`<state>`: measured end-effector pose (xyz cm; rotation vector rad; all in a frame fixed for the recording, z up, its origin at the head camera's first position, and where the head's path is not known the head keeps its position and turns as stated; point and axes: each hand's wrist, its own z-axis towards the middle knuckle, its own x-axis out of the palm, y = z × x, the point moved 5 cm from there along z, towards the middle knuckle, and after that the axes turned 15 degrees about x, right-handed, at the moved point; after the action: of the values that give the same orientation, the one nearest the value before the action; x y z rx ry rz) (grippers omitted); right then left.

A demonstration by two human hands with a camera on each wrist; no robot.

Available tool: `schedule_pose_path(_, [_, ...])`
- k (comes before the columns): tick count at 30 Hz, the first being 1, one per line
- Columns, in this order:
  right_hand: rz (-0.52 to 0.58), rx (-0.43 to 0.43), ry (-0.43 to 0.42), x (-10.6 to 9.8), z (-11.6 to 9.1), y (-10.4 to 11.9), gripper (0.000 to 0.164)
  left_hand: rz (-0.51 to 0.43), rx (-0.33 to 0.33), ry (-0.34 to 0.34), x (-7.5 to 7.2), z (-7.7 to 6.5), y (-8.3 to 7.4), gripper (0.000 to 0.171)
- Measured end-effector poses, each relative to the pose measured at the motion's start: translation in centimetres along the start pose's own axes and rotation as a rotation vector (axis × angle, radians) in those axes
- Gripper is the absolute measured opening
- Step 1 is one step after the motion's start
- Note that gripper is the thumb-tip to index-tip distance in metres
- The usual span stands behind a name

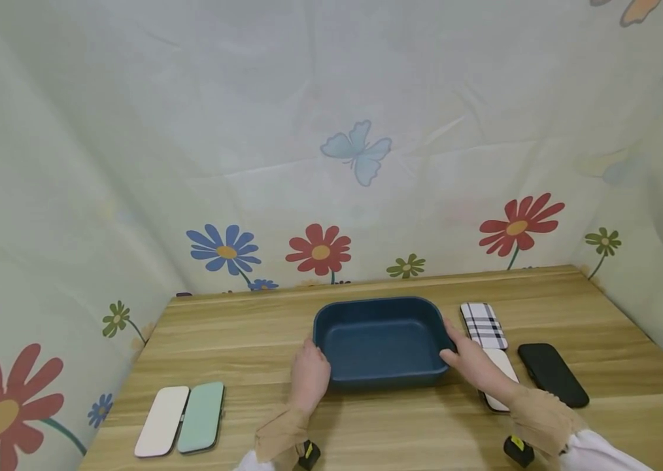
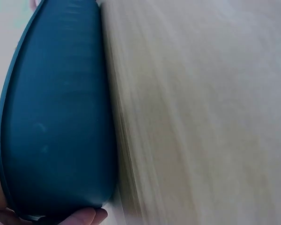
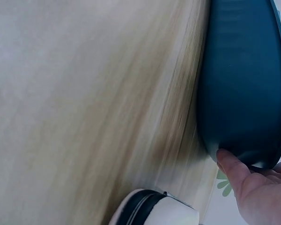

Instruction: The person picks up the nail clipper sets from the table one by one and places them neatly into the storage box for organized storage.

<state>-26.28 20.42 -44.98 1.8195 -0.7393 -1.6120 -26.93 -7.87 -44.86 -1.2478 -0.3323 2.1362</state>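
Note:
A dark blue rectangular plastic basin [image 1: 381, 347] with rounded corners sits in the middle of the wooden table, its inside bare. My left hand [image 1: 310, 376] grips its left end, while my right hand [image 1: 475, 363] holds the right end with the thumb at the rim. In the left wrist view, fingertips [image 2: 86, 216] curl under the end of the basin [image 2: 61, 108]. Fingers [image 3: 234, 168] also reach beneath the basin [image 3: 246, 79] in the right wrist view. Under my right wrist lies a white slim case [image 1: 499, 369], partly hidden by the forearm.
On the left lie a white case [image 1: 162, 422] and a mint green case [image 1: 202, 417], side by side. A plaid case [image 1: 484, 325] and a black case [image 1: 553, 374] lie on the right. A flowered curtain [image 1: 267, 163] hangs behind the table [image 1: 255, 327].

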Motion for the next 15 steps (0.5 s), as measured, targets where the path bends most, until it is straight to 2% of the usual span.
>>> schedule_pose_path(7, [0.002, 0.022, 0.001, 0.04, -0.25, -0.13, 0.061, -0.015, -0.011, 0.006, 0.07, -0.27, -0.02, 0.01])
schedule_pose_path(15, [-0.029, -0.001, -0.032, -0.04, -0.88, 0.19, 0.061, -0.013, -0.005, 0.011, 0.08, -0.57, -0.04, 0.006])
